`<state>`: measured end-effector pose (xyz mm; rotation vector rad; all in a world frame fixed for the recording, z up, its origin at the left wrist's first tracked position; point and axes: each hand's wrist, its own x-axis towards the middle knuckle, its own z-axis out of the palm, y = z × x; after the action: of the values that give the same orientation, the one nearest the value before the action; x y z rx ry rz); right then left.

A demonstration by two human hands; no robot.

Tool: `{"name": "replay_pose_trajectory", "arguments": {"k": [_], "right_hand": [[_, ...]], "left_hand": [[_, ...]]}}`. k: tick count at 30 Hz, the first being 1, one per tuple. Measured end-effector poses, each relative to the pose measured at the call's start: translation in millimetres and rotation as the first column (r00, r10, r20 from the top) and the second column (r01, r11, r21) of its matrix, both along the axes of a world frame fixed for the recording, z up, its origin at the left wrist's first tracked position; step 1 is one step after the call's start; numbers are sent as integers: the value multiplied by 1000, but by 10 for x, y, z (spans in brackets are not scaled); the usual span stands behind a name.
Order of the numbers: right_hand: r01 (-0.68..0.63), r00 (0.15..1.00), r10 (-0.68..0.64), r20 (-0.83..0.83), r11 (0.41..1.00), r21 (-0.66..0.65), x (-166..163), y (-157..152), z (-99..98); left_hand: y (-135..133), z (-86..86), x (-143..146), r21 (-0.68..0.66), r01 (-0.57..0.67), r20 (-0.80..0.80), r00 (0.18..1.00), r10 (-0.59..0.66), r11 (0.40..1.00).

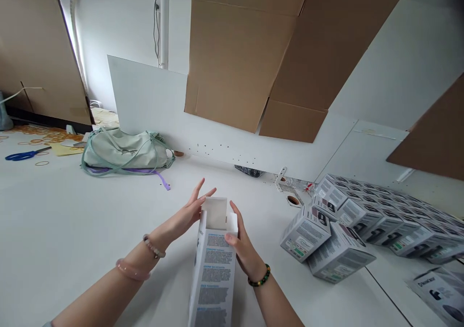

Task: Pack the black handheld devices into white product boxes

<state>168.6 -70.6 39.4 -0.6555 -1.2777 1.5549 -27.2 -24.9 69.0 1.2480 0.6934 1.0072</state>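
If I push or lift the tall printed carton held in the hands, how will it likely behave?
The printed carton looks like thin cardboard, so probably light and easily dented under the right hand. Its top flap, by the left hand, is open, so that end likely flexes. Being tall and narrow, it may tip if stood upright.

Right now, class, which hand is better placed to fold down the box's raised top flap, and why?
Probably the left. The left hand lies open against the raised flap, free to press it. The right hand grips the box by its side, steadying it.
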Motion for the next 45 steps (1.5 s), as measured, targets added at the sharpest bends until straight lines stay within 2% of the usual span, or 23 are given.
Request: {"name": "replay_pose_trajectory", "arguments": {"k": [2, 5, 8, 11, 13, 16, 18, 21, 25, 31, 36, 45], "right_hand": [[89, 996, -89, -9, 992, 86, 47, 26, 8], [183, 983, -182, -24, 960, 212, 111, 69, 9], [209, 976, -219, -4, 926, 313, 150, 119, -19], [180, 983, -183, -23, 926, 331, 155, 196, -104], [83, 996, -71, -50, 947, 311, 148, 261, -195], [-104, 994, 104, 13, 967, 232, 141, 348, -359], [-146, 987, 134, 84, 976, 161, 143, 381, -453], [-122, 988, 108, 113, 985, 124, 134, 391, -523], [-76, 993, 64, 100, 989, 130, 93, 382, -532], [13, 995, -25, 94, 993, 121, 83, 403, -577], [34, 994, -47, 94, 990, 134, 101, 398, -549], [20, 993, -36, 116, 990, 138, 94, 390, -552]], "left_hand": [[4, -26, -9, 38, 102, 17, 995, -102, 994], [-9, -83, 6, 126, 299, -63, 954, -293, 946], [-37, -130, 59, 205, 380, -185, 920, -345, 902], [-43, -171, 107, 276, 313, -232, 939, -253, 909], [-24, -210, 121, 298, 245, -250, 953, -172, 922], [33, -294, 134, 279, 130, -253, 966, -58, 952], [75, -362, 147, 233, 54, -218, 976, -2, 971], [121, -457, 170, 207, 11, -170, 985, 24, 978], [132, -524, 192, 208, 75, -177, 984, -38, 975], [47, -455, 235, 173, 107, -153, 985, -80, 979], [-32, -373, 257, 194, 90, -169, 984, -57, 977], [50, -486, 246, 166, 92, -129, 989, -71, 982]]}}
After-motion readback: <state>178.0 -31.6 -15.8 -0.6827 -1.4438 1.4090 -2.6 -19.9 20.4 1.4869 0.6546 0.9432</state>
